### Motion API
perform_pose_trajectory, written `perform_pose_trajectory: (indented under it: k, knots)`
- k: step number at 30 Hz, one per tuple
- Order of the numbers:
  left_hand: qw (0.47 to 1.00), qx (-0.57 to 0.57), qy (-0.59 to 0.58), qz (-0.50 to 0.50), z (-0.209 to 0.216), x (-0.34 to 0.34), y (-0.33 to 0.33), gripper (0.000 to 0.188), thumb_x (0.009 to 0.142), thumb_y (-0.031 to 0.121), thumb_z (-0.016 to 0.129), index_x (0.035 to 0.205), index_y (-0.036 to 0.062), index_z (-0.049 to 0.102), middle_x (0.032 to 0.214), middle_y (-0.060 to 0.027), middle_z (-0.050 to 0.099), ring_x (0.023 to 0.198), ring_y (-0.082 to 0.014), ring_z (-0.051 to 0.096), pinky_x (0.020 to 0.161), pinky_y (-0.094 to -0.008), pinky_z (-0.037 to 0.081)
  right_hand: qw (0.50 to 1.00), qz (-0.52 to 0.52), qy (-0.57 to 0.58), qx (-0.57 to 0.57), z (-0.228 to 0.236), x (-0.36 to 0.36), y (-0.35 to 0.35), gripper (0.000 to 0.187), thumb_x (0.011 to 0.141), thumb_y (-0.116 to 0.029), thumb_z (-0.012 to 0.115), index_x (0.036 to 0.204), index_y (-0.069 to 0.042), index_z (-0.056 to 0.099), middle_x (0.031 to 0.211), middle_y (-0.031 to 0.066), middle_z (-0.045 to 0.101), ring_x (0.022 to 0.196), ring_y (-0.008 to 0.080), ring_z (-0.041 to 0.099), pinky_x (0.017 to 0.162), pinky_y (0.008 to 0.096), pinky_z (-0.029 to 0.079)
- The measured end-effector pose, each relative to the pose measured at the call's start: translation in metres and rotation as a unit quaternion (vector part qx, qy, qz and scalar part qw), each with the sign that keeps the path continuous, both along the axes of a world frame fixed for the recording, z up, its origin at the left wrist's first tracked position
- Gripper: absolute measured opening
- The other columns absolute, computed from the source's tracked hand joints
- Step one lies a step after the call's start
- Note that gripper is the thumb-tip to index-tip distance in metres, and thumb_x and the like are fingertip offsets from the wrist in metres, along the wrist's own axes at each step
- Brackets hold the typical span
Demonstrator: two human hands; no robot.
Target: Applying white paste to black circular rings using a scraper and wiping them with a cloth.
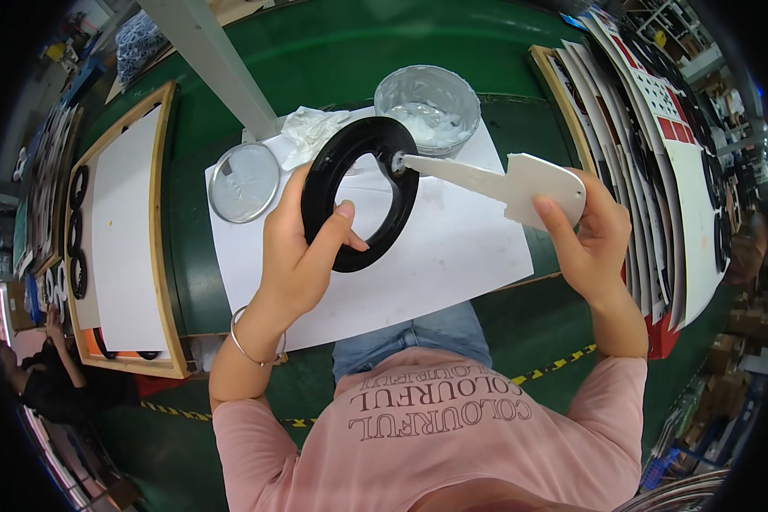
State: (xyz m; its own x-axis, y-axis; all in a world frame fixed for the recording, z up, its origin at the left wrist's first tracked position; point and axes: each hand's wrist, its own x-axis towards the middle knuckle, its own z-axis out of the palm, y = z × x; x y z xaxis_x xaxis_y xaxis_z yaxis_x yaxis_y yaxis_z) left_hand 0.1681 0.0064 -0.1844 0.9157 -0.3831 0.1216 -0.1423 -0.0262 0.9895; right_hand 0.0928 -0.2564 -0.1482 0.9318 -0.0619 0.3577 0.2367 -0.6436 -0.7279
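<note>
Left grip: A black ring is clamped between the thumb and fingers of the left hand, the thumb laid over its near side and a fingertip seen through the opening.
Right grip: The broad handle of a white spatula is pinched by the right hand, the thumb pressed on its upper face.
Ring: It is held tilted above a white sheet, between the two grips and closer to the left.
Spatula tip: The narrow blade is pointed leftward from the right grip, its end set against a smeared spot on the ring's upper right side.
Tub: Pale paste is contained in an open tub, beyond both grips.
Lid: A round lid is placed beyond the left grip, slightly to its left.
Wad: A crumpled white wad is seen beyond the left grip, between lid and tub; paper or fabric cannot be told.
Bracelet: A thin bracelet is worn below the left grip.
Panels: Flat panels are stacked right of the right grip; a wood-framed rack is seen left of the left grip.
</note>
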Motion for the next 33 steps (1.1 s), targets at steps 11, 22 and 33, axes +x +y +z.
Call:
perform_pose_trajectory:
  k: [11, 22, 33]
  knots:
    - [1.000, -0.016, 0.003, 0.002, 0.001, -0.001, -0.001, 0.037, 0.084, 0.007, 0.050, 0.118, -0.0057, 0.040, 0.082, -0.0084, 0.055, 0.058, -0.0119, 0.057, 0.055, -0.0227, 0.047, 0.997, 0.005, -0.077, 0.001, -0.004, 0.007, 0.000, 0.022, 0.080, -0.008, 0.062, 0.097, 0.005, 0.056, 0.077, 0.0102, 0.063, 0.068, 0.0109, 0.061, 0.058, 0.0204, 0.047]
    - [1.000, -0.015, 0.008, -0.007, 0.001, -0.001, 0.000, 0.037, 0.084, 0.007, 0.050, 0.117, -0.0065, 0.040, 0.080, -0.0077, 0.054, 0.059, -0.0121, 0.057, 0.055, -0.0229, 0.047, 0.989, 0.045, -0.107, -0.092, 0.006, 0.009, 0.001, 0.017, 0.078, -0.002, 0.060, 0.094, 0.003, 0.057, 0.077, 0.0130, 0.063, 0.065, 0.0166, 0.063, 0.056, 0.0211, 0.046]
    - [0.999, -0.036, 0.019, -0.001, 0.001, 0.001, 0.003, 0.035, 0.084, 0.007, 0.048, 0.116, -0.0051, 0.042, 0.076, -0.0069, 0.054, 0.057, -0.0123, 0.058, 0.054, -0.0221, 0.047, 0.957, 0.158, -0.145, -0.194, 0.010, 0.012, -0.005, 0.022, 0.070, 0.011, 0.054, 0.089, 0.001, 0.059, 0.087, 0.0153, 0.065, 0.079, 0.0261, 0.065, 0.068, 0.0290, 0.051]
